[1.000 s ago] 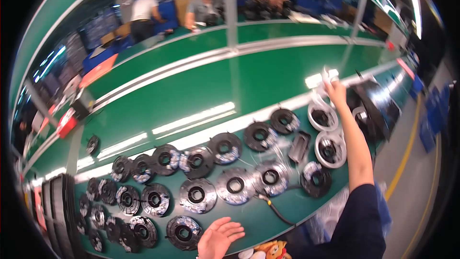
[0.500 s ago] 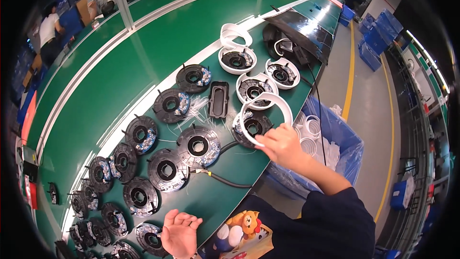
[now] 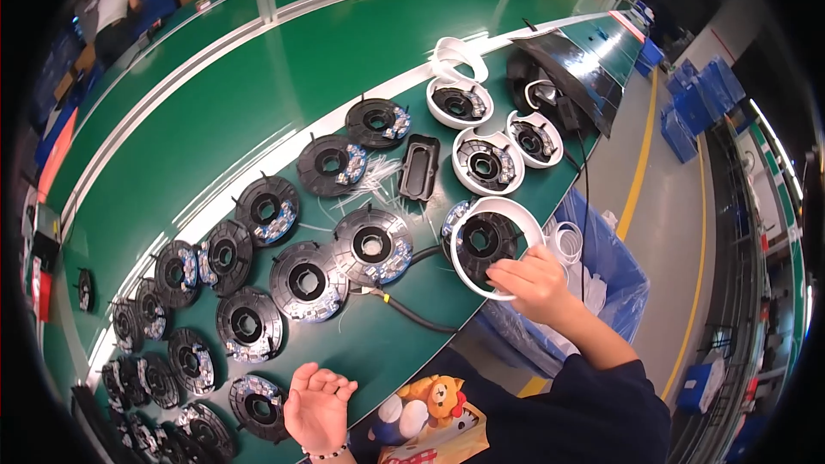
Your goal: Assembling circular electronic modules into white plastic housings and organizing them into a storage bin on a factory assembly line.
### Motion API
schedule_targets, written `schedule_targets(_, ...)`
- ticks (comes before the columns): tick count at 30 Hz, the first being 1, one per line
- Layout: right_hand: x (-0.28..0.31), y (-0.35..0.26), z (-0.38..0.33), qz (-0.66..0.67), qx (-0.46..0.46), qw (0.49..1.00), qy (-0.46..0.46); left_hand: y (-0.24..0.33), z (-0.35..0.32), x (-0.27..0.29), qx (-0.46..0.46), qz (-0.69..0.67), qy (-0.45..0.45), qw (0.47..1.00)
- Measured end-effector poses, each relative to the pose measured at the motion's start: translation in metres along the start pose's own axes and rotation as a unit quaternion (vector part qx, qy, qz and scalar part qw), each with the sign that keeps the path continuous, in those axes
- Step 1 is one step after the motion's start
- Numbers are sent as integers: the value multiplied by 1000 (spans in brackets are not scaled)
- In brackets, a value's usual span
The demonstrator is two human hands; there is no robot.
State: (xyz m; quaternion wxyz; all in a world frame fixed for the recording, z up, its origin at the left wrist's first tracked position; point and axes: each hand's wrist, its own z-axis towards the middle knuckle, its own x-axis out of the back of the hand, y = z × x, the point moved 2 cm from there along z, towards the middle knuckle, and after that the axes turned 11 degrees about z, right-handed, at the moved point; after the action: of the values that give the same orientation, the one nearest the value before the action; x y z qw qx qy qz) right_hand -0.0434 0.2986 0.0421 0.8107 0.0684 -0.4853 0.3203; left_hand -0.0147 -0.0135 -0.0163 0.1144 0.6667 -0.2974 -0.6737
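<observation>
My right hand (image 3: 534, 283) pinches the near edge of a white plastic ring (image 3: 528, 216). The ring surrounds most of a black round disc (image 3: 503, 239) in this view. Part of that disc's circuit board shows outside the ring's left edge; I cannot tell whether the two touch. Low in the picture my left hand (image 3: 318, 408) hangs open, palm up, fingers slightly curled and holding nothing. A black disc (image 3: 258, 408) with a circuit board lies just left of it. Beyond the right hand, white-rimmed discs (image 3: 488, 167) stand on the green table (image 3: 404, 339).
Several bare black discs (image 3: 309, 283) cover the table's left part. A black oblong tray (image 3: 420, 167) lies beside loose white strips (image 3: 369, 176). At the back stands a white ring (image 3: 460, 56). A blue lined bin (image 3: 623, 283) with white rings sits off the right edge. A black cable (image 3: 412, 316) crosses the table.
The view has shifted. My right hand has brought the white ring further over the black disc, which now shows mostly inside it. The left hand stays open near the same place.
</observation>
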Motion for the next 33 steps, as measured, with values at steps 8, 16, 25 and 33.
schedule_targets(8,6,-71,46,196,256,946,-43,-14,26,-42,113,64,-83,988)
schedule_targets(16,-37,-110,69,210,322,919,-91,1,27,-43,7,-195,-104,975)
schedule_targets(25,-49,-117,88,249,185,950,-21,-7,16,-31,21,-133,-54,989)
schedule_targets(33,-60,-101,86,449,140,880,-58,4,19,-39,-18,-243,-156,957)
